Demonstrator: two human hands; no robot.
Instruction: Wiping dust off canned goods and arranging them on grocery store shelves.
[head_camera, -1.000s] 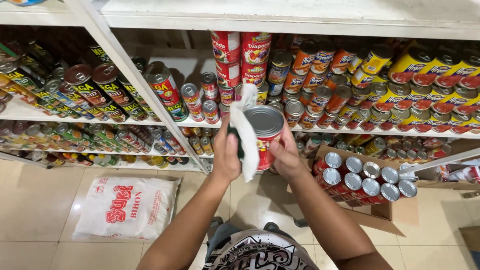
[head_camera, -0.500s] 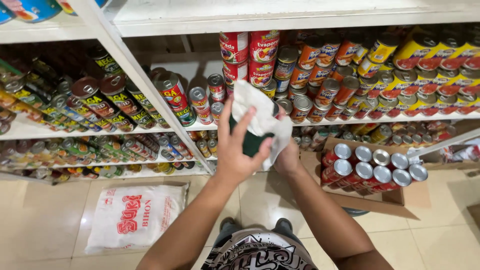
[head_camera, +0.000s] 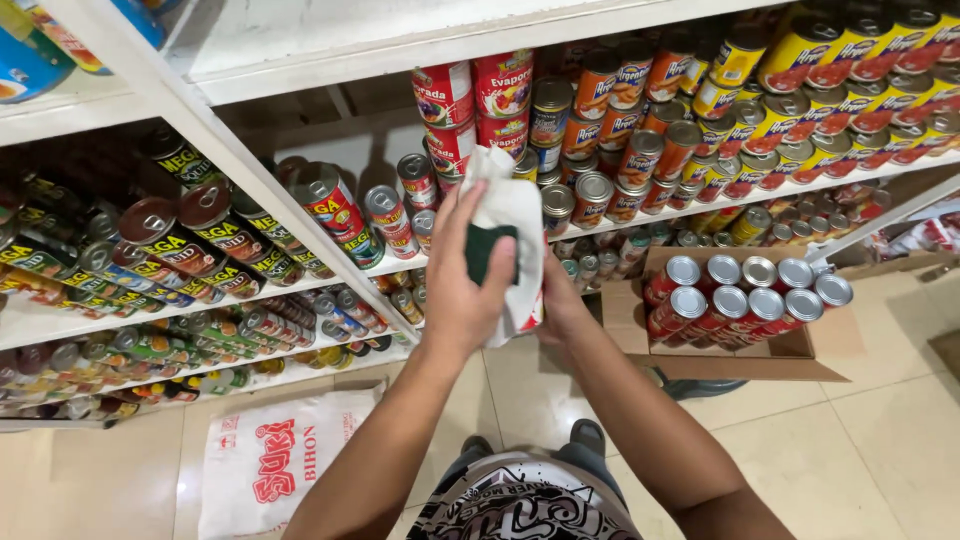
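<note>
Soft white cloth (head_camera: 515, 215) drapes a round can (head_camera: 527, 305). Left hand (head_camera: 462, 285) grip presses the cloth; right hand (head_camera: 562, 305) grip clamps the can. White shelves (head_camera: 300, 240) stand over glossy beige floor tiles (head_camera: 850, 440).

Bare forearms — grey printed shirt (head_camera: 525, 505) (black lettering), dark shoes (head_camera: 585, 436).

Two hands are in view, the left hand (head_camera: 462, 290) and the right hand (head_camera: 560, 305); between them one white cloth (head_camera: 515, 215) and one can (head_camera: 530, 310), mostly covered; one open cardboard box (head_camera: 745, 355) on the floor holds ten red cans (head_camera: 745, 300) with silver lids, five to a row; one white plastic bag (head_camera: 265, 460) with red print lies on the floor; the shelved cans (head_camera: 620, 130) are too many and too overlapped to count; three white shelf boards (head_camera: 330, 40) show.
</note>
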